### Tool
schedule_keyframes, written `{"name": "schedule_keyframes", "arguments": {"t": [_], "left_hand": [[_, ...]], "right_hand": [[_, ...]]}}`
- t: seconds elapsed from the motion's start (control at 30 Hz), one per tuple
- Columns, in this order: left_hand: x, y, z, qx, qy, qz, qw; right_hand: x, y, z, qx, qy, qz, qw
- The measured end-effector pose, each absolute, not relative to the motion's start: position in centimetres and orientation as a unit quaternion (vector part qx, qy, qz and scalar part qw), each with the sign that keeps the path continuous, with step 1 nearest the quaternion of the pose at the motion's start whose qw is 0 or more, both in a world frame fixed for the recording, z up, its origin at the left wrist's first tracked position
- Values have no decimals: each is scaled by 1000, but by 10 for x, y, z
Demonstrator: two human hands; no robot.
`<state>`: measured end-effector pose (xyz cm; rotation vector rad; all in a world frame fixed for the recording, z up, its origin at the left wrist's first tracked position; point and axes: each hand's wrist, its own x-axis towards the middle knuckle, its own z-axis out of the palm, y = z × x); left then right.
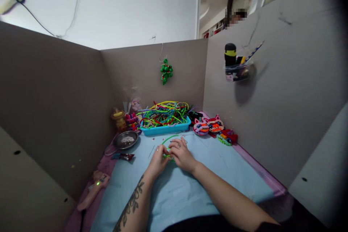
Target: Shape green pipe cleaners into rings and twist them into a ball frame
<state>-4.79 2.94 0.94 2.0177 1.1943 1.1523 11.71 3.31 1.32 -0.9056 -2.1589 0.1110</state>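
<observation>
My left hand (158,157) and my right hand (181,154) meet over the blue table cover (190,195), fingers closed around a bright green pipe cleaner (170,138). One end of it curves up and away past the fingertips; the part between the fingers is mostly hidden. Just left of my left hand lies a thin rod (151,151). Behind both hands stands a light blue tray (165,129) heaped with pipe cleaners (164,114) in many colours.
At left are a metal dish (125,140) with small pale bits, a dark red packet (126,157) and a pink glue gun (94,193) with a lit green light. Colourful finished pieces (214,125) sit back right. Grey partitions (152,65) surround the table.
</observation>
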Motion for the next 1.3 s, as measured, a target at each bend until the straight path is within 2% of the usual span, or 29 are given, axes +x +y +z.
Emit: {"name": "schedule_keyframes", "arguments": {"t": [0.17, 0.27, 0.43, 0.57, 0.67, 0.83, 1.03, 1.3], "left_hand": [[-44, 31, 8, 779, 451, 403, 166], [-42, 30, 8, 769, 447, 420, 180], [-45, 34, 11, 635, 431, 523, 373], [-53, 38, 17, 424, 401, 581, 567], [-57, 39, 20, 311, 365, 574, 664], [-57, 41, 17, 243, 322, 550, 731], [-56, 41, 16, 220, 300, 523, 767], [-62, 40, 12, 227, 393, 447, 771]], "right_hand": [[110, 33, 10, -408, -815, 95, 401], [110, 36, 8, -422, -797, 115, 416], [122, 48, 8, -370, -731, 232, 524], [130, 59, 3, -390, -540, 400, 630], [127, 60, -2, -395, -525, 461, 597], [112, 52, -7, -360, -631, 456, 513], [110, 52, -7, -355, -668, 405, 512], [118, 58, -9, -349, -687, 384, 508]]}}
